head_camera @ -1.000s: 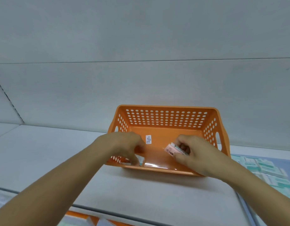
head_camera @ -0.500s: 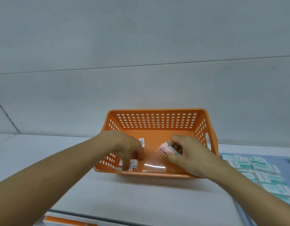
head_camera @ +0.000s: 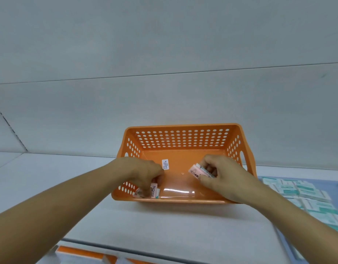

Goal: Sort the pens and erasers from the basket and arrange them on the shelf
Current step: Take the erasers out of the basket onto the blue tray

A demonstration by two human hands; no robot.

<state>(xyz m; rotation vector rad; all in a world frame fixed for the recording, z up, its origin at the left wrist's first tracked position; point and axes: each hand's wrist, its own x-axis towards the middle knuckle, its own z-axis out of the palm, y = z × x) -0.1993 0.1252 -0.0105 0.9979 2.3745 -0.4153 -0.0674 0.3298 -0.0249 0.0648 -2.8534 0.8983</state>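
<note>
An orange perforated basket (head_camera: pixel 183 128) stands on the white shelf (head_camera: pixel 173 225). Both hands reach into it. My left hand (head_camera: pixel 143 172) is in the front left corner, its fingers curled down onto small pink-wrapped erasers (head_camera: pixel 153 191) lying against the front wall. My right hand (head_camera: pixel 221 176) holds a small stack of pink erasers (head_camera: pixel 197 172) between thumb and fingers, just above the basket floor at the right. No pens are visible.
Several teal-and-white eraser packs (head_camera: pixel 301 191) lie in rows on a blue mat (head_camera: pixel 316 182) to the right of the basket. A white label (head_camera: pixel 165 164) sticks to the basket floor. An orange object (head_camera: pixel 84 254) shows on the lower shelf below the front edge.
My left hand has shifted deeper into the front left corner and closed on the erasers there. My right hand keeps its stack almost still. The view has tilted slightly.
</note>
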